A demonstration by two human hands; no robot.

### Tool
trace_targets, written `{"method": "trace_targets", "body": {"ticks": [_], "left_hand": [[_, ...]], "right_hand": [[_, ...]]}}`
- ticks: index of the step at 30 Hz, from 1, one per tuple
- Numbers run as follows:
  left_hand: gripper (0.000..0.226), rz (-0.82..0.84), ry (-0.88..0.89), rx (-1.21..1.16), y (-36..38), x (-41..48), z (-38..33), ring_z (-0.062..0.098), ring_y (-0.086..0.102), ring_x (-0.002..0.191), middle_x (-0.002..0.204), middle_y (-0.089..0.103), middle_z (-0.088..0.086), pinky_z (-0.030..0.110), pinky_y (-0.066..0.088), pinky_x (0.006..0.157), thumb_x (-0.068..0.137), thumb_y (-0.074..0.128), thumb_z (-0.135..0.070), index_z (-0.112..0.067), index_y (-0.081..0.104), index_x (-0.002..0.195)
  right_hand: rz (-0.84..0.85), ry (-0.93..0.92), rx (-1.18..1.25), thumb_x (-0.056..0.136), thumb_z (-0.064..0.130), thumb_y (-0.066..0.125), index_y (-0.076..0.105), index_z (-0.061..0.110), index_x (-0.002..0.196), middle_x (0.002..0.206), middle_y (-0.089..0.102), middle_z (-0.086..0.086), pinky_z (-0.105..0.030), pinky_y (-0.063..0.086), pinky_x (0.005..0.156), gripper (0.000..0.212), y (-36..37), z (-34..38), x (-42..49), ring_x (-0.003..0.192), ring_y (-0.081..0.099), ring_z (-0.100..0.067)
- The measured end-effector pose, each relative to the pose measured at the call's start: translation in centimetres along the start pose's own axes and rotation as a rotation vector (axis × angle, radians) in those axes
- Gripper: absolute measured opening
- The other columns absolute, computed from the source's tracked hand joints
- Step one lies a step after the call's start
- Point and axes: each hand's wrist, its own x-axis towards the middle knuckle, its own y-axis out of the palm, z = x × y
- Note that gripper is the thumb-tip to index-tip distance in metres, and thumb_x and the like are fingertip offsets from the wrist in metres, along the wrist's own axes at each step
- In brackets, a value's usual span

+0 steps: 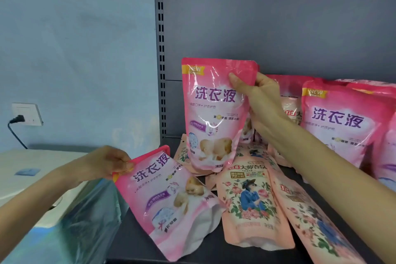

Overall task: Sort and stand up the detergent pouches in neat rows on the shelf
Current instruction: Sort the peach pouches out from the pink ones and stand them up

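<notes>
Upright, a pink pouch (212, 113); fingers (234, 79) of right hand (261, 96) pinch its top corner.

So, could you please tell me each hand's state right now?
Left hand: pinches the top corner of the tilted glossy pink detergent pouch.
Right hand: grips the top edge of the upright glossy pink detergent pouch.

At frame centre an upright pink pouch (211, 113) is gripped by the right hand (260, 100); at lower left a tilted pouch (169, 199) is pinched by the left hand (105, 163).
</notes>
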Motion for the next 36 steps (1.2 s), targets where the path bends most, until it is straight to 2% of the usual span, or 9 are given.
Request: {"method": "trace_targets", "body": {"ticks": [2,5,8,12,15,18,23,29,36], "left_hand": [[0.011,-0.076,0.053,-0.001,0.4,-0.4,-2.0,0.008,0.057,0.059,0.078,0.065,0.008,0.015,0.044,0.055,0.087,0.063,-0.015,-0.006,0.069,0.087],[0.018,-0.214,0.193,-0.009,0.8,-1.6,-5.2,0.000,0.056,0.052,0.065,0.068,-0.004,0.008,0.041,0.052,0.085,0.064,-0.013,-0.019,0.070,0.070],[0.021,-0.359,0.306,0.117,0.8,-2.6,-8.5,0.000,0.060,0.062,0.068,0.069,-0.013,0.004,0.040,0.058,0.084,0.064,-0.014,-0.026,0.068,0.067],[0.016,-0.501,0.432,0.226,0.8,-3.8,-12.8,0.011,0.057,0.076,0.071,0.068,-0.006,0.005,0.036,0.064,0.084,0.064,-0.019,-0.029,0.066,0.072],[0.012,-0.593,0.515,0.260,1.0,-5.1,-16.0,0.006,0.055,0.079,0.081,0.066,-0.013,0.001,0.035,0.063,0.085,0.062,-0.023,-0.028,0.064,0.074],[0.016,-0.615,0.588,0.205,1.4,-6.3,-18.9,0.002,0.056,0.072,0.080,0.064,-0.020,0.000,0.035,0.062,0.087,0.059,-0.025,-0.028,0.062,0.072],[0.019,-0.588,0.719,0.149,2.7,-8.0,-22.4,0.001,0.055,0.065,0.074,0.065,-0.015,0.005,0.038,0.063,0.090,0.057,-0.026,-0.031,0.058,0.072],[0.025,-0.666,0.710,0.224,3.2,-7.2,-24.2,-0.006,0.052,0.062,0.067,0.062,-0.031,0.006,0.037,0.064,0.090,0.057,-0.020,-0.033,0.056,0.070],[0.026,-0.711,0.666,0.255,3.3,-7.1,-25.2,-0.011,0.052,0.063,0.063,0.058,-0.037,0.001,0.035,0.062,0.090,0.057,-0.016,-0.033,0.056,0.070]], "right_hand": [[-0.003,-0.003,0.021,0.079,0.009,0.071,0.067,0.017,0.086,0.086,0.070,-0.001,-0.032,0.056,0.077,0.011,-0.6,0.4,0.1,0.076,0.066,-0.013],[0.021,-0.034,0.001,0.079,0.010,0.071,0.068,0.016,0.086,0.085,0.071,-0.002,-0.033,0.057,0.076,0.009,-1.7,1.0,0.2,0.075,0.067,-0.014],[0.021,-0.036,0.005,0.079,0.010,0.071,0.069,0.016,0.087,0.084,0.071,-0.002,-0.036,0.057,0.079,0.009,-3.2,1.8,0.0,0.077,0.067,-0.016],[0.010,-0.021,0.082,0.079,0.008,0.070,0.070,0.015,0.086,0.081,0.072,0.000,-0.036,0.057,0.078,0.009,-5.6,2.6,-0.4,0.075,0.068,-0.014],[-0.014,-0.051,0.079,0.079,0.007,0.070,0.070,0.014,0.086,0.080,0.072,0.001,-0.031,0.057,0.075,0.010,-6.9,3.4,-0.8,0.073,0.067,-0.012],[-0.030,-0.063,0.084,0.079,0.008,0.071,0.069,0.013,0.087,0.082,0.072,-0.001,-0.032,0.057,0.074,0.010,-8.1,4.2,-1.3,0.073,0.067,-0.013],[-0.039,-0.102,0.107,0.080,0.008,0.070,0.068,0.012,0.086,0.082,0.071,-0.003,-0.037,0.058,0.077,0.008,-10.4,5.8,-2.1,0.075,0.068,-0.016],[-0.145,-0.156,0.037,0.077,0.011,0.074,0.067,0.012,0.082,0.088,0.067,-0.013,-0.053,0.052,0.085,0.008,-12.1,6.5,-1.4,0.083,0.062,-0.027],[-0.259,-0.135,0.038,0.078,0.009,0.073,0.062,0.015,0.074,0.076,0.060,-0.003,-0.044,0.052,0.086,0.013,-12.8,5.1,-1.0,0.078,0.056,-0.019]]}}
